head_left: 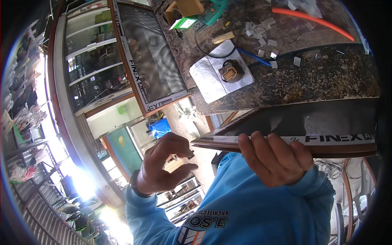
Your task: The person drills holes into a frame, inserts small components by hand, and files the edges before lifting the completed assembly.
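My right hand [277,159] wraps its fingers over the near edge of a brown-framed window screen [339,149], with dark mesh and white FINEX tape along the frame. The thumb is hidden. The screen lies between my body and the table edge. Just off the screen's left corner is my left hand [165,163], its fingers curled toward the thumb. A small dark piece [190,154] shows at its fingertips, too small to name. Another window screen [149,53], with FINEX ALUMINUM tape on its frame, extends beyond the table's left side.
On the worn table [326,81] a tape measure [231,71] rests on white folded paper [208,83]. Near it are a blue pen [253,57], several small grey squares [261,32], an orange tube [312,18], a teal tool [215,11] and an open cardboard box [192,7].
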A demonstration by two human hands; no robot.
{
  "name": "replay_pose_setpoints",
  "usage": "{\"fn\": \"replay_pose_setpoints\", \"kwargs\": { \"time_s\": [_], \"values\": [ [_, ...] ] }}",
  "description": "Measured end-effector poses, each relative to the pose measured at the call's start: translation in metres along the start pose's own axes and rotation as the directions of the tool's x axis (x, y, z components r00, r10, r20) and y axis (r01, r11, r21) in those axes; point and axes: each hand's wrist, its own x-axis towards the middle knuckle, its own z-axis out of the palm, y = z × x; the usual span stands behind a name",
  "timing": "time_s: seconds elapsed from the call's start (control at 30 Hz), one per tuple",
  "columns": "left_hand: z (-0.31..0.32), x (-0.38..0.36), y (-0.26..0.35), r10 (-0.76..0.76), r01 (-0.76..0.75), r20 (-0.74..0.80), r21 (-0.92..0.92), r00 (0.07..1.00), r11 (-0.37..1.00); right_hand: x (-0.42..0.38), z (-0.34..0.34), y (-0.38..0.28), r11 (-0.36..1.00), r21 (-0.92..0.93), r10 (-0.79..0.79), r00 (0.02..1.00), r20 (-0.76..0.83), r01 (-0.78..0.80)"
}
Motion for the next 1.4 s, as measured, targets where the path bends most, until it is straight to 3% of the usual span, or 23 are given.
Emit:
{"fn": "replay_pose_setpoints", "kwargs": {
  "time_s": [0.1,0.23,0.37,0.5,0.7,0.9,1.2,1.4],
  "values": [
    [0.011,-0.002,-0.006,0.009,-0.007,-0.013,0.167,1.0,0.986,0.0,-0.001,0.002,1.0,-0.018,-0.021,1.0,0.005,0.021],
    [0.014,0.014,-0.004,0.159,-0.138,-0.024,0.374,0.987,0.917,0.001,0.003,0.0,0.999,-0.03,0.028,0.998,-0.048,-0.03],
    [0.022,0.008,-0.015,0.055,-0.041,-0.057,0.21,0.997,0.977,0.001,0.004,0.001,0.999,-0.043,0.022,0.998,-0.065,-0.025],
    [0.026,0.009,-0.011,0.144,-0.119,-0.046,0.35,0.988,0.929,0.0,0.007,0.0,0.998,-0.059,0.021,0.996,-0.086,-0.026],
    [0.019,0.017,0.009,0.083,-0.107,0.072,0.467,0.994,0.878,0.001,0.007,-0.001,0.997,-0.064,0.025,0.996,-0.091,-0.031],
    [0.017,0.028,0.023,0.004,-0.082,0.162,0.481,0.987,0.873,0.0,0.009,0.001,0.997,-0.073,-0.016,0.996,-0.086,0.01],
    [0.021,0.023,0.02,0.045,-0.127,0.163,0.537,0.986,0.834,0.0,0.013,0.003,0.993,-0.101,-0.075,0.989,-0.124,0.063],
    [0.007,0.034,0.015,0.014,-0.132,0.252,0.458,0.968,0.879,0.0,0.011,-0.002,0.996,-0.091,-0.005,0.995,-0.096,-0.004]
  ]
}}
